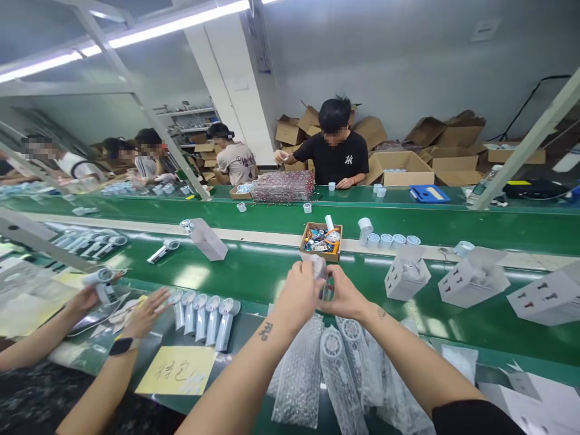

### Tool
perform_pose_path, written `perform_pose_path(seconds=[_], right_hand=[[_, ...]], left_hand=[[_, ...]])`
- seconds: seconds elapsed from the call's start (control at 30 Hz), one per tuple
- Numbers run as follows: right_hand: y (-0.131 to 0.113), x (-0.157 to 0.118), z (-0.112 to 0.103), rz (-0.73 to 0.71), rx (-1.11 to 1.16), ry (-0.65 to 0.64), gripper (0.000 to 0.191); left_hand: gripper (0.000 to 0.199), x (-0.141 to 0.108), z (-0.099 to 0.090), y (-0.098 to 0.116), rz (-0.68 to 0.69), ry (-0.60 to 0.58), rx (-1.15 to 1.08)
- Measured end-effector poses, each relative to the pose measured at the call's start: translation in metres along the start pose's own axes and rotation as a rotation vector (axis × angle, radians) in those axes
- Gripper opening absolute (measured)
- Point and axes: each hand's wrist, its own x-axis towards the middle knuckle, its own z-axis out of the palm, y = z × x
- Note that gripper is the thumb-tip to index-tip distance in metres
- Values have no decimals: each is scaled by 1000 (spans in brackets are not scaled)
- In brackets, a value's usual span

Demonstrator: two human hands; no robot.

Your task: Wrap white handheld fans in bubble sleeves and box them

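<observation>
Fingers (pixel 301 272) of left hand (pixel 296 287) held a pale thing (pixel 319 266); right hand (pixel 344 294) bent beside it, grip unclear. Packing, maybe; next needed care.

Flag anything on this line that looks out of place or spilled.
The small cardboard box at mid-line looks odd: its mixed parts are jumbled and a white tube sticks up above its rim, while nearby pale-blue round pieces sit in a row. No spill is evident.
</observation>
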Motion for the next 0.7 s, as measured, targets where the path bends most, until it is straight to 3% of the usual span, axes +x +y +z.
perform_pose_path(seconds=[0.07,0.17,0.27,0.33,0.4,0.5,0.6,0.7], right_hand=[[2,-3,-8,32,55,47,61],[9,-4,-22,65,61,52,61],[23,2,-39,117,53,19,63],[37,6,-48,153,20,1,66],[57,8,-55,177,-62,7,67],[97,7,-57,228,-156,69,67],[138,0,-55,235,-220,124,73],[153,-10,-56,269,-296,197,90]], left_hand=[[35,-3,8,12,73,-47,-21],[21,-15,17,16,221,-112,66],[17,-30,17,-1,271,-84,23],[20,-37,13,-26,192,-46,-82],[18,-40,10,-65,41,-88,-222],[19,-35,5,-146,-312,-147,-318],[22,-16,-7,-238,-588,-48,-218],[20,18,-21,-320,-728,60,-127]])
